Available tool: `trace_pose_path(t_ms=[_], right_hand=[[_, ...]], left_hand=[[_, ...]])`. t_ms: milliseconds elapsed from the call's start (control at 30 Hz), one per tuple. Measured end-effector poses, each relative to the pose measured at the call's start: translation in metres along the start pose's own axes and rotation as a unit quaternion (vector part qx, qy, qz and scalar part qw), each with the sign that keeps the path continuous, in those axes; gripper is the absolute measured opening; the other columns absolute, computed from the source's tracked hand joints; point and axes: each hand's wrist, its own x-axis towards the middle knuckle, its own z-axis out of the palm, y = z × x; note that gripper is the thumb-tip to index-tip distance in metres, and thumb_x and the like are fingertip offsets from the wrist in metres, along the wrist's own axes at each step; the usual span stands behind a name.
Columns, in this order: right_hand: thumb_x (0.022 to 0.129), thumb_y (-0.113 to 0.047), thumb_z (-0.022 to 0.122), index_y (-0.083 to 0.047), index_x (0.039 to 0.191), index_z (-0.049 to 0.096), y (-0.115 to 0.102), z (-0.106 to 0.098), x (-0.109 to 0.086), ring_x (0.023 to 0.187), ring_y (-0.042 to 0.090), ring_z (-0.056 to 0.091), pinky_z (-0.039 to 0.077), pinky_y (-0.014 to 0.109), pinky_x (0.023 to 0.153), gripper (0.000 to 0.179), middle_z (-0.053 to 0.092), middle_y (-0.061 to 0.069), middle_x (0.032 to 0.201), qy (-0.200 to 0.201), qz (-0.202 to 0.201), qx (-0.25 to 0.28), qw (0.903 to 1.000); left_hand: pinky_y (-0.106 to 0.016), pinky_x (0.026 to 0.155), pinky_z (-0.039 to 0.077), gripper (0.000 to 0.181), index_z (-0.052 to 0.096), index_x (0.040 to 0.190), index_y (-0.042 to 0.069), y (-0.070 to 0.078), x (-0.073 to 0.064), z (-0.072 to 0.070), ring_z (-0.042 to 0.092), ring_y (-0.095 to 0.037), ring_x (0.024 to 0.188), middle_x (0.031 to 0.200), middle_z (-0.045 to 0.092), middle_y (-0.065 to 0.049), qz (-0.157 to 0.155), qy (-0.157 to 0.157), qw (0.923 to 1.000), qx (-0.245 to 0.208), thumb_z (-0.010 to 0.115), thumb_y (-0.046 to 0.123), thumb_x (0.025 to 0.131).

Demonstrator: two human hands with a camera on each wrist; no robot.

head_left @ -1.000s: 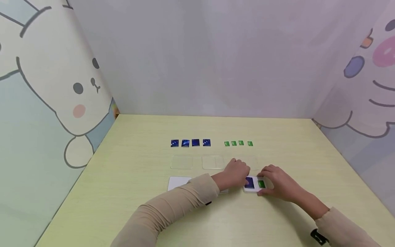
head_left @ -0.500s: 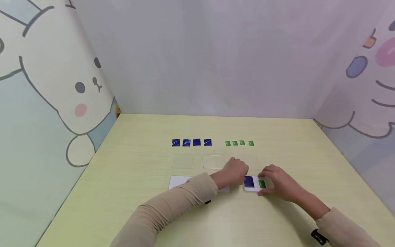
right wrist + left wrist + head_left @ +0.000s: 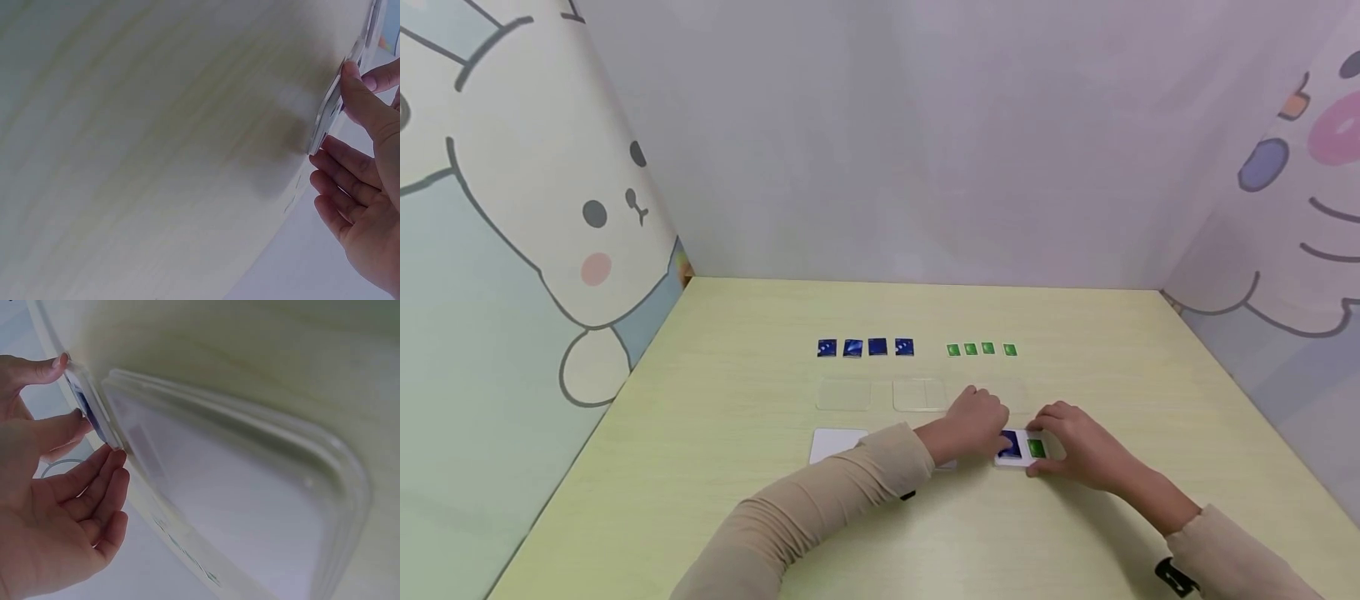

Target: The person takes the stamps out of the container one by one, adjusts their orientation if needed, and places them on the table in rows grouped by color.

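A flat white box [image 3: 1023, 455] with a clear rim lies at the right of the front row, bearing a dark blue square [image 3: 1015, 451] and a smaller green square [image 3: 1036, 448]. My left hand [image 3: 973, 423] is at its left end, thumb on the blue square and a fingertip at the far edge; its other fingers are loosely bent in the left wrist view. My right hand [image 3: 1081, 447] grips the box's right end, thumb at the near edge and fingers at the far edge. The right wrist view shows the box's thin side [image 3: 330, 103].
Another white box [image 3: 835, 442] lies left, partly under my left sleeve [image 3: 850, 475]. Clear rounded lids [image 3: 843, 394] form a row behind the boxes. Farther back are several blue squares [image 3: 827, 348] and several small green squares [image 3: 953, 350]. Walls enclose the table [image 3: 737, 350].
Half a second ago my left thumb had slid off to the left side of the blue square; now it is back over it. My right hand keeps its grip on the box.
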Motion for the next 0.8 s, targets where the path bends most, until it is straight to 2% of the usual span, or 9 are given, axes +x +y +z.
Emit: trace_pose_path(t_ms=[133,267,600,800], right_hand=[[0.060,-0.038,0.091,-0.011,0.096,0.072,0.0005,0.0008,-0.0001,0.088,0.013,0.061,0.056,0.037,0.082,0.049,0.069,-0.005,0.093,0.009,-0.009,-0.002,0.9999],[0.061,-0.038,0.091,-0.012,0.096,0.072,0.0008,0.0008,-0.0002,0.089,0.013,0.061,0.056,0.037,0.082,0.048,0.069,-0.005,0.094,0.008,-0.010,0.000,0.9999],[0.063,-0.039,0.090,-0.012,0.099,0.072,0.0013,-0.0018,0.0009,0.093,0.016,0.062,0.056,0.041,0.086,0.048,0.070,-0.003,0.096,-0.013,0.004,0.016,0.9998],[0.063,-0.040,0.090,-0.012,0.098,0.072,0.0013,-0.0018,0.0012,0.092,0.015,0.062,0.055,0.040,0.085,0.048,0.070,-0.004,0.096,-0.015,0.005,0.015,0.9998]], left_hand=[[-0.022,0.075,0.035,0.037,0.070,0.097,0.024,0.0015,-0.0022,0.0008,0.049,-0.009,0.077,0.078,0.060,0.009,0.006,0.005,1.0000,-0.005,0.061,0.059,0.089],[-0.022,0.077,0.035,0.041,0.069,0.097,0.025,0.0029,-0.0035,0.0014,0.048,-0.009,0.079,0.081,0.061,0.010,0.011,0.010,0.9999,0.003,0.063,0.063,0.085],[-0.023,0.081,0.038,0.036,0.067,0.099,0.024,0.0027,-0.0014,0.0016,0.050,-0.008,0.082,0.089,0.064,0.011,0.010,0.013,0.9994,0.030,0.064,0.058,0.087],[-0.023,0.081,0.040,0.026,0.067,0.098,0.024,-0.0025,0.0021,-0.0005,0.053,-0.007,0.080,0.089,0.066,0.011,0.008,0.014,0.9998,0.009,0.067,0.049,0.089]])
